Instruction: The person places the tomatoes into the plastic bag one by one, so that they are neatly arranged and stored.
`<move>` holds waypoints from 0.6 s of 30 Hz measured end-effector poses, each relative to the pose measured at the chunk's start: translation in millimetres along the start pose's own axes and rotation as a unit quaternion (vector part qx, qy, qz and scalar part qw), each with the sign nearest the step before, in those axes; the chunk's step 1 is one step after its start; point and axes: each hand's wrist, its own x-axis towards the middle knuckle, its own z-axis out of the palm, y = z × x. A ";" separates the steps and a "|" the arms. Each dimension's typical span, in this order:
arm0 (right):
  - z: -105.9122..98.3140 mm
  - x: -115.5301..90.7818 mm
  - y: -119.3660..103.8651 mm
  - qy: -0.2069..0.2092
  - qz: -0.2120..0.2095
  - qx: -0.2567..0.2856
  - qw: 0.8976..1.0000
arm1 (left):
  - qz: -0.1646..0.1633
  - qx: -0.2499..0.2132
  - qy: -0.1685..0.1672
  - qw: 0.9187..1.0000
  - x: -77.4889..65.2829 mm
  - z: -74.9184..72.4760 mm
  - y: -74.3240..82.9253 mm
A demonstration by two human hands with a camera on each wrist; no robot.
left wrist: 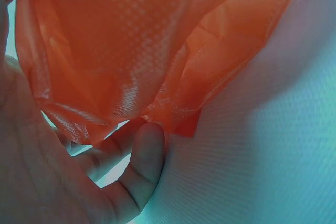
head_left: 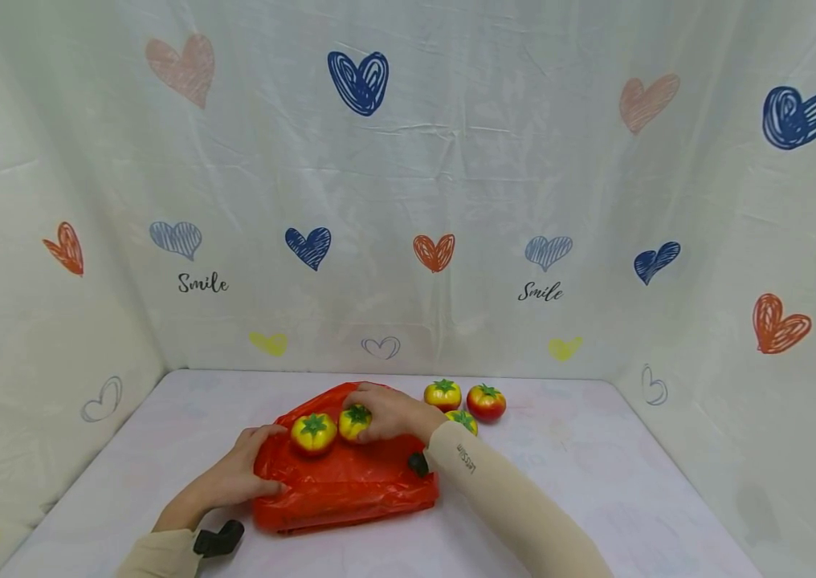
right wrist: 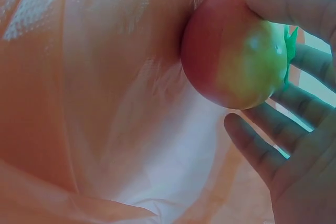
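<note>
A red plastic bag [head_left: 350, 494] lies flat on the white table. My left hand [head_left: 238, 472] holds its left edge, and in the left wrist view the thumb [left wrist: 147, 150] presses against a fold of the bag. Over the bag, my right hand [head_left: 395, 413] grips a yellow-and-red tomato [head_left: 352, 425] with a green star-shaped top. The right wrist view has the thumb and fingers around this tomato [right wrist: 236, 51], which is against the red plastic. Just left of it, another tomato [head_left: 313, 434] rests on the bag.
Beyond the right forearm stand a yellow tomato [head_left: 442, 395], a redder tomato [head_left: 486, 403] and one partly hidden tomato [head_left: 463, 419] by the sleeve. White curtains [head_left: 379, 177] printed with hearts rise behind and beside the table [head_left: 560, 482].
</note>
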 end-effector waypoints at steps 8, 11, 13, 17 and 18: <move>-0.3 0.3 0.8 -0.004 -0.006 -0.006 1.000 | -0.007 0.002 0.000 1.000 0.0 0.5 1.2; -1.3 -0.7 -0.3 -0.004 -0.006 -0.005 1.000 | -0.009 0.000 0.000 1.000 0.0 0.6 1.6; -1.4 -0.9 -0.7 -0.003 -0.007 -0.006 1.000 | -0.009 0.000 0.000 1.000 -0.2 0.5 1.8; -1.2 -1.1 -0.8 -0.001 -0.005 -0.002 1.000 | -0.007 -0.001 0.001 1.000 -0.7 0.5 2.1; -1.2 -1.1 -0.6 -0.001 -0.004 -0.001 1.000 | -0.007 0.000 0.001 1.000 -0.7 0.5 2.1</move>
